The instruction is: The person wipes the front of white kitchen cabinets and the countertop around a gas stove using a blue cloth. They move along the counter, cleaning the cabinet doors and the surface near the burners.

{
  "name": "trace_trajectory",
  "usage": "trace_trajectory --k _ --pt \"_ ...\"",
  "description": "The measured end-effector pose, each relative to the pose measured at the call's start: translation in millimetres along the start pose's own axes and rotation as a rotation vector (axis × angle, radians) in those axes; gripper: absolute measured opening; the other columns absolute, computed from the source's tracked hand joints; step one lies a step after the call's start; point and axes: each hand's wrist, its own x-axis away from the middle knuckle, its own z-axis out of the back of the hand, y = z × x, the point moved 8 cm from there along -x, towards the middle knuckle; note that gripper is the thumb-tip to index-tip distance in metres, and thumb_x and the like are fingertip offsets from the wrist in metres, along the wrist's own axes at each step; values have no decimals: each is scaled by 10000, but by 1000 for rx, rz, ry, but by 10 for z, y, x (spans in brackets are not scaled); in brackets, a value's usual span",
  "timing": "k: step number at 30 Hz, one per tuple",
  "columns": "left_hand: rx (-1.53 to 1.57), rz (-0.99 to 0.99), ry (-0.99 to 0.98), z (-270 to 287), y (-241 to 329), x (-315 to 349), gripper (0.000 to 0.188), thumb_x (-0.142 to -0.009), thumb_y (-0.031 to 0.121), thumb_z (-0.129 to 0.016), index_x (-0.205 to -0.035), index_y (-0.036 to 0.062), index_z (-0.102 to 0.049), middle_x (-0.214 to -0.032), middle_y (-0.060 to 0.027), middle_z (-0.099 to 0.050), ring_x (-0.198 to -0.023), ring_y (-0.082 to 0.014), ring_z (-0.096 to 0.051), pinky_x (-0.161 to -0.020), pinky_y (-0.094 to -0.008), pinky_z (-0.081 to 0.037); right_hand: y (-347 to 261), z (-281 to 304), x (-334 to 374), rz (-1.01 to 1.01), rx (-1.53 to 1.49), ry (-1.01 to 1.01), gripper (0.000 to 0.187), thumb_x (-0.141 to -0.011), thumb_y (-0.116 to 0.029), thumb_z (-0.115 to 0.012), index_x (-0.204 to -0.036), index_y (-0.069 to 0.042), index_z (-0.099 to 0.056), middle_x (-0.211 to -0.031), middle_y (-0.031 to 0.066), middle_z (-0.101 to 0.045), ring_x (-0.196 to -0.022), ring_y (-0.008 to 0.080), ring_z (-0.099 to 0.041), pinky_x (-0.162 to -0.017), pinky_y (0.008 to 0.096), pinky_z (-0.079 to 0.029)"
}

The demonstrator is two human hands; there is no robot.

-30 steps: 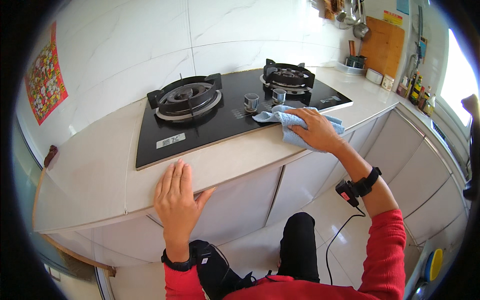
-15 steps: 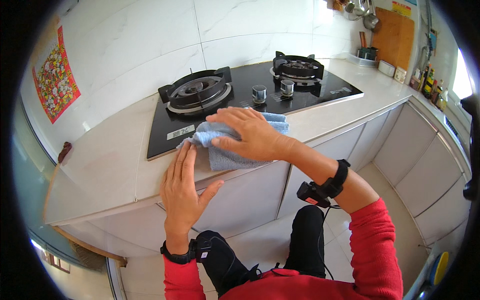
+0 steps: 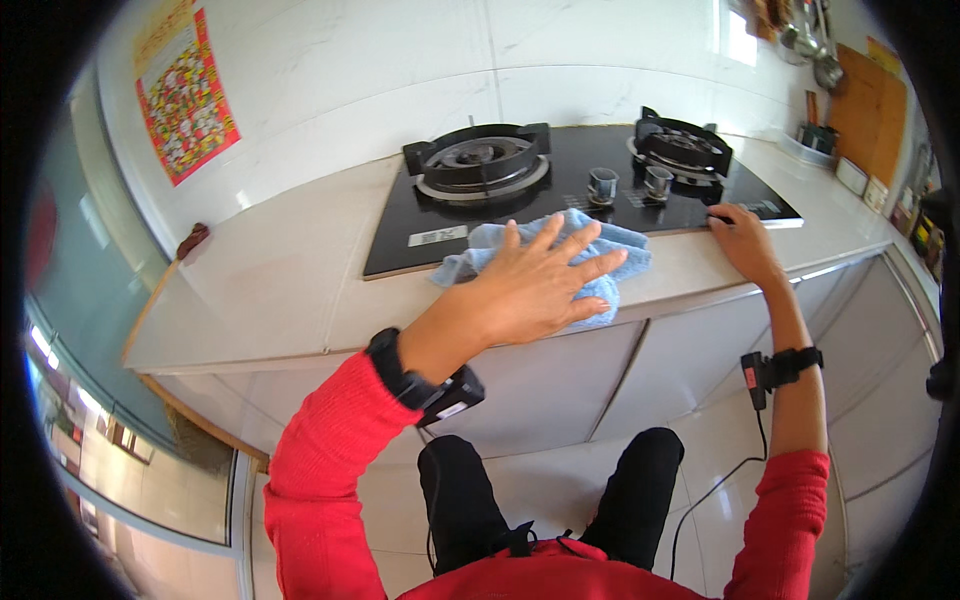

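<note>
A light-blue cloth (image 3: 627, 258) lies bunched over the front edge of the black glass gas hob (image 3: 570, 165) and the counter. My left hand (image 3: 530, 285) lies over it with the fingers spread, pressing it down from above. At the hob's front right edge is my right hand (image 3: 742, 240), its fingers bent and closed at the rim; what the fingertips do underneath is hidden. Two silver knobs (image 3: 603, 187) stand between the left burner (image 3: 480, 160) and the right burner (image 3: 685, 148), behind the cloth.
The pale counter (image 3: 270, 270) runs left toward a stick (image 3: 150, 310) with a dark-red end. Back right are a wooden chopping board (image 3: 868, 110), hanging ladles (image 3: 828, 70) and a clear tray (image 3: 803, 152). Light cabinet doors (image 3: 530, 390) stand below.
My right hand has left the cloth and moved right to the hob's front edge. My left hand has moved right and onto the cloth. The view has shifted left.
</note>
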Motion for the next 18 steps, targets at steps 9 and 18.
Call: trace_trajectory --k 9,18 --pt "125 209 -270 -111 -617 403 577 -995 510 -457 -1489 218 -390 -1585 -150 -264 -1424 -408 -288 -1126 -552 -287 55 53 41 78 125 35 315 -953 -270 -553 -1197 -94 -643 -1254 125 -626 -1200 318 -532 -1052 407 -399" --pt "140 391 -208 50 -1386 1213 524 -1032 377 -450 -1494 143 -369 -1560 -196 -298 -1441 -347 -284 -1166 -405 -254 39 64 70 -23 195 17 334 -967 -294 -543 -1249 -134 -625 -1307 100 -598 -1256 282 -500 -1096 399 -369"
